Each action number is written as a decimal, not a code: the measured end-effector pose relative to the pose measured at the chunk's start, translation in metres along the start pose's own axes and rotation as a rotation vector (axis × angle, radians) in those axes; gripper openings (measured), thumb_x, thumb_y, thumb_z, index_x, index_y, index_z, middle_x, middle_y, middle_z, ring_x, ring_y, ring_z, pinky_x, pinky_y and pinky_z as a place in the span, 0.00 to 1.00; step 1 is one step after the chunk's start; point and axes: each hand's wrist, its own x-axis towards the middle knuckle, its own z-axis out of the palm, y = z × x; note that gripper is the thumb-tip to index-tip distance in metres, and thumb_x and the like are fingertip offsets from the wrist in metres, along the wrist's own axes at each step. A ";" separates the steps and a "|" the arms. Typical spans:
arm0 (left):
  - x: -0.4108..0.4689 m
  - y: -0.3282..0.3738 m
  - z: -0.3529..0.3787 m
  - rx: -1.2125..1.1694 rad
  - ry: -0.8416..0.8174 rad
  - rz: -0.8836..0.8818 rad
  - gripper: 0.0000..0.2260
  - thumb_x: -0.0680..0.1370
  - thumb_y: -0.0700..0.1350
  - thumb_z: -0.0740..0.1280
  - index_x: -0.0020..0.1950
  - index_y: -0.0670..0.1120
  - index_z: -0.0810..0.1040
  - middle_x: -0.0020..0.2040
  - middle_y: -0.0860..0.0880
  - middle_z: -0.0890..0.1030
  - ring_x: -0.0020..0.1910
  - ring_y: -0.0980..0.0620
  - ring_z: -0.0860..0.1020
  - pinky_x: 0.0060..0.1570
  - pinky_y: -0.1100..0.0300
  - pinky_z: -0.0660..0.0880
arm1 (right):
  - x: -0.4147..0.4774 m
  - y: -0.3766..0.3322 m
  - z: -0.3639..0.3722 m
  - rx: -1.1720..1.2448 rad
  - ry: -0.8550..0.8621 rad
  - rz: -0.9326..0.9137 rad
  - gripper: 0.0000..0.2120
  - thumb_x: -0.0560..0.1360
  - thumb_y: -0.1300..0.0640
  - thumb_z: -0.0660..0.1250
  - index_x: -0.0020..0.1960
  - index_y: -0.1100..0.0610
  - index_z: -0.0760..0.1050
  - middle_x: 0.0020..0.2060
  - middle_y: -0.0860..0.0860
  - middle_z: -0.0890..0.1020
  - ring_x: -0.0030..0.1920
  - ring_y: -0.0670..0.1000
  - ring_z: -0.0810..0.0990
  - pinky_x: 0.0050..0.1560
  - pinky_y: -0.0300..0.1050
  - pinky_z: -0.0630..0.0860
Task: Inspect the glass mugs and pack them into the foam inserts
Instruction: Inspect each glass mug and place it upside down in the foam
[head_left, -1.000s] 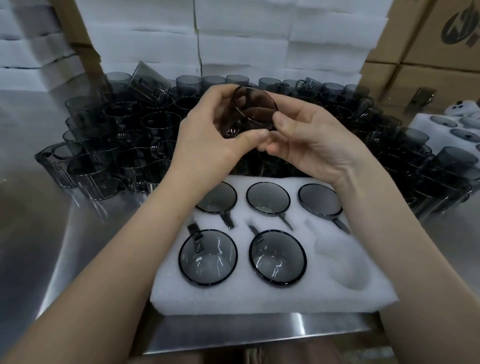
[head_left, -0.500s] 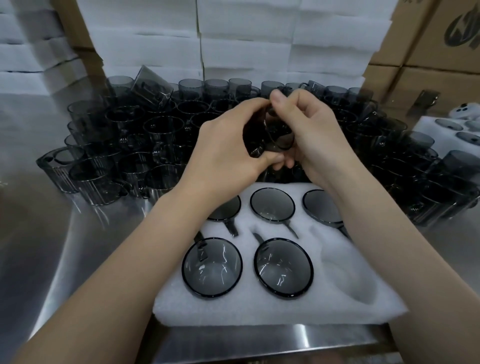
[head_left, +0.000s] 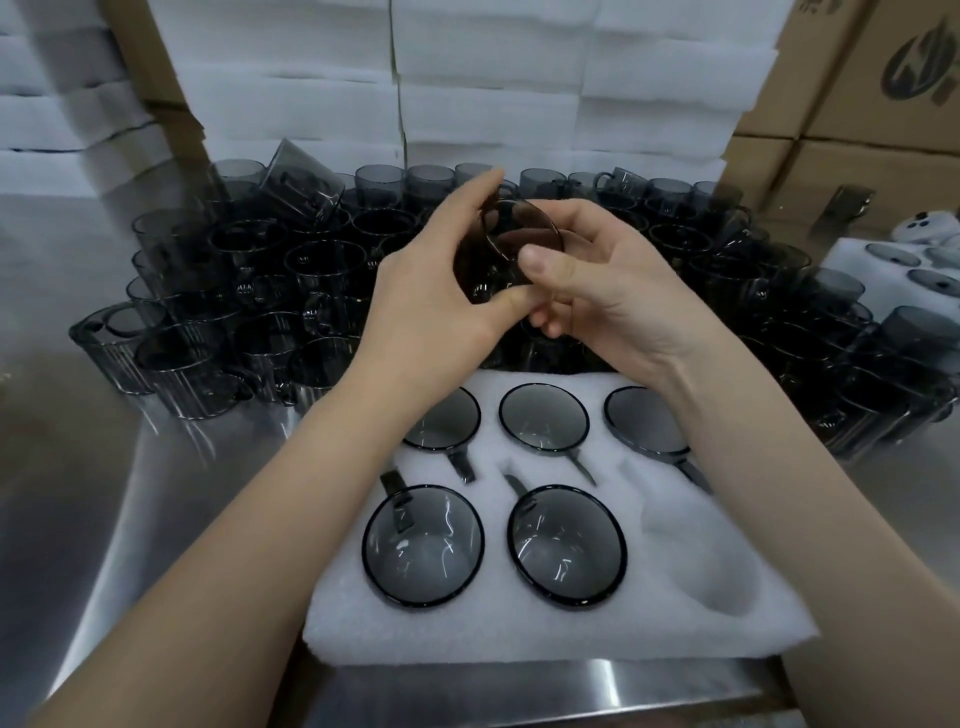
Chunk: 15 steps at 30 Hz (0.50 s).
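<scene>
You hold one smoky glass mug (head_left: 511, 249) tilted in the air above the far edge of the foam insert (head_left: 571, 634). Your left grip (head_left: 431, 306) curls around its side, and your right grip (head_left: 613, 296) pinches its rim between thumb and fingers. The insert lies at the near edge of the steel desk (head_left: 104, 493). Five packed mugs (head_left: 566, 545) sit in its pockets, three along the far edge and two along the near, beside a bare pocket (head_left: 711, 561) in its near right corner. Loose mugs (head_left: 234, 291) crowd the desk behind.
</scene>
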 end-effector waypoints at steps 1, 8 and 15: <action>-0.001 -0.001 0.000 0.034 -0.003 0.017 0.31 0.69 0.50 0.77 0.71 0.56 0.70 0.61 0.53 0.78 0.64 0.58 0.72 0.65 0.67 0.68 | 0.000 0.000 0.001 -0.006 0.018 0.003 0.17 0.73 0.52 0.69 0.60 0.56 0.75 0.49 0.56 0.80 0.30 0.49 0.76 0.30 0.40 0.73; -0.003 0.005 -0.006 -0.411 0.098 -0.002 0.21 0.70 0.41 0.74 0.59 0.48 0.69 0.52 0.52 0.83 0.52 0.57 0.82 0.54 0.58 0.77 | -0.001 -0.003 -0.002 0.049 -0.154 0.149 0.23 0.81 0.43 0.54 0.73 0.50 0.67 0.56 0.54 0.81 0.46 0.59 0.83 0.46 0.52 0.80; 0.002 -0.002 -0.008 -0.616 -0.053 -0.047 0.29 0.68 0.33 0.71 0.67 0.44 0.67 0.60 0.43 0.78 0.58 0.48 0.79 0.62 0.49 0.75 | -0.005 -0.004 -0.003 0.137 -0.163 -0.003 0.24 0.75 0.54 0.65 0.70 0.56 0.69 0.53 0.55 0.82 0.46 0.56 0.84 0.47 0.52 0.81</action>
